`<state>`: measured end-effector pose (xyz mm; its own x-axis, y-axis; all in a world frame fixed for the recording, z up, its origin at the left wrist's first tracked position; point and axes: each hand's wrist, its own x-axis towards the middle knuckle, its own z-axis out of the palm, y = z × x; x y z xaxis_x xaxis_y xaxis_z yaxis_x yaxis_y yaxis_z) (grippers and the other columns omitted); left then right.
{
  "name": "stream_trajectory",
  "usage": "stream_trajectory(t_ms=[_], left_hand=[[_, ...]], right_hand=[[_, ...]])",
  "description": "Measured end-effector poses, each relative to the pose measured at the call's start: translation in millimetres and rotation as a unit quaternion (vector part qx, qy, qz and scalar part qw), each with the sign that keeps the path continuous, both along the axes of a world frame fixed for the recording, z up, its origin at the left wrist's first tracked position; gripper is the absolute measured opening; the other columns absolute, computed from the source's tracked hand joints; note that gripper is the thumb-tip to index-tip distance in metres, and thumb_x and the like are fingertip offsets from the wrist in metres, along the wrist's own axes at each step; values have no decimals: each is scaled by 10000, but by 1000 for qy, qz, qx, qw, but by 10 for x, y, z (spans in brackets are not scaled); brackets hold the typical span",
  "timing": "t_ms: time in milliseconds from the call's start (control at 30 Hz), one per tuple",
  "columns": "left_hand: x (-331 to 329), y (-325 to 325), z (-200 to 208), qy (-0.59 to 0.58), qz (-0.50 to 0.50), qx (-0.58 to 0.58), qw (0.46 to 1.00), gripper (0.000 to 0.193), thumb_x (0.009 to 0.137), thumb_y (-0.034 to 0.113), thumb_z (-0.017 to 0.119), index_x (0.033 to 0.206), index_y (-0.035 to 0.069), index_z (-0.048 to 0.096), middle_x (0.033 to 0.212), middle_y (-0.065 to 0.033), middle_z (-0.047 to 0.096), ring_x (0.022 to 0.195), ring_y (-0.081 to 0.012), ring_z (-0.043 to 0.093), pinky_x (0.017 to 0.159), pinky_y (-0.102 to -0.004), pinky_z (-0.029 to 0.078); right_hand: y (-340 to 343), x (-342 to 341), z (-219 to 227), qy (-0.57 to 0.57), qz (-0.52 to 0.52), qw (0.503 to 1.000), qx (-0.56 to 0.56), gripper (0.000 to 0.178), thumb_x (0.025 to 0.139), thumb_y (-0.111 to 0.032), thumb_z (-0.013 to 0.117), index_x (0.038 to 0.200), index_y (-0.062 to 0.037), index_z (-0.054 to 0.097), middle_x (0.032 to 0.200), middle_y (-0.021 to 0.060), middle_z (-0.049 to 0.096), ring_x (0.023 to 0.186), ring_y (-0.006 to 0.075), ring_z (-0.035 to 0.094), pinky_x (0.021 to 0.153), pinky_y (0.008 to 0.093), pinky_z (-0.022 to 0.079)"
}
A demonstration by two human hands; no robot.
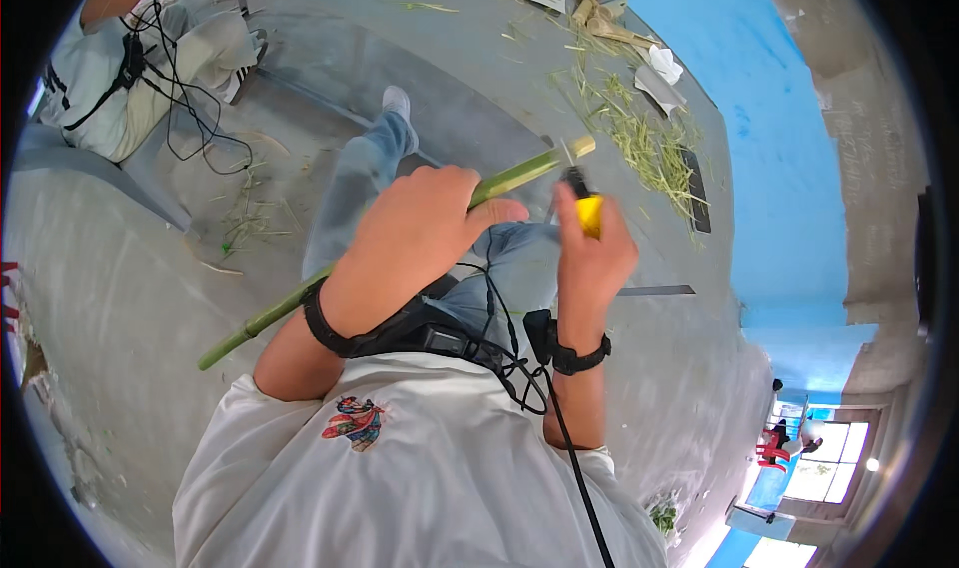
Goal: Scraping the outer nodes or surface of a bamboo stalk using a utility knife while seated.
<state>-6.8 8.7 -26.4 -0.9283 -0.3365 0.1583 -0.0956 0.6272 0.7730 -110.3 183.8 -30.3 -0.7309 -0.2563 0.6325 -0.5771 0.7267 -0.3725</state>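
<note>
A long green bamboo stick [260, 323] slants across my lap, its lower end out past my left forearm and its upper end pale where the skin is off. My left hand [415, 218] wraps round the stick near its upper part, thumb lying along it. In my right hand [596, 253] is a knife [591, 215] with a yellow and black handle. Its thin blade touches or nearly touches the pale end of the stick; the exact contact is too small to tell.
Green shavings [649, 153] are heaped at the right, beside a dark flat object [696, 190]. Pale bamboo pieces [599, 18] and crumpled white paper [662, 68] lie farther off. Black cables [489, 288] hang over my lap. Another person [190, 58] sits at the upper left.
</note>
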Motion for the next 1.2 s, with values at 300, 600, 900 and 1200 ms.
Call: stream_trajectory(t_ms=[300,600,900,1200], left_hand=[[54,-145,43,-71,-29,6,997,654,916,585,615,752,-43,533,673,-236,532,663,-444,508,605,-485,399],[37,-176,32,-35,-120,100,987,567,964,532,587,865,-25,553,690,-208,511,661,-401,491,602,-445,387],[40,-199,-6,-24,-83,95,992,578,990,526,556,831,-30,580,653,-215,489,625,-411,470,581,-457,379],[125,-171,-294,-26,13,-40,999,618,989,523,548,751,-46,587,655,-245,523,623,-443,493,582,-481,391]], right_hand=[[224,-24,129,-133,28,989,-60,479,941,-451,691,782,-17,566,578,73,478,530,184,394,497,347,371],[19,234,71,-220,163,961,22,491,915,-416,719,730,-8,521,565,163,472,500,317,394,485,367,376],[31,31,142,-132,105,981,92,531,851,-468,773,683,-32,521,545,151,500,490,361,455,465,401,382],[261,-252,181,-20,-83,996,-13,488,913,-457,721,744,-33,549,591,108,515,509,243,457,494,360,381]])
